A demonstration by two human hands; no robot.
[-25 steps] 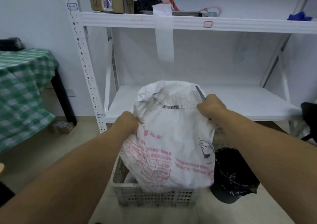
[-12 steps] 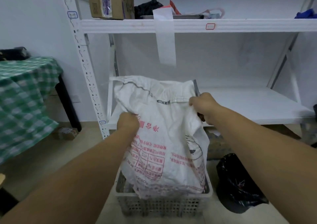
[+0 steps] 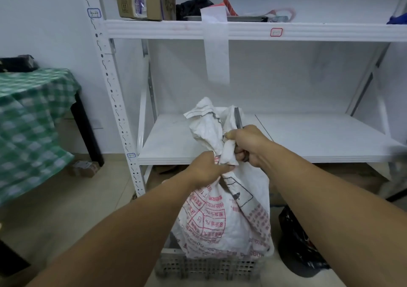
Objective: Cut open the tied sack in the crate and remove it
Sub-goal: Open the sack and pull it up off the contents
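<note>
both hands: left hand (image 3: 207, 169) and right hand (image 3: 248, 146) grip the bunched neck of the sack (image 3: 220, 216)
sack: white woven, crumpled, red print, black line drawing
where: upright over grey slotted crate (image 3: 207, 267), its bottom at the rim

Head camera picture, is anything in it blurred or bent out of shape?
Head view: the rack upright bows, wide-angle distortion; the green checked cloth and the right edge are smeared; the sack and its red print are fairly sharp; light is flat, no glare.
</note>
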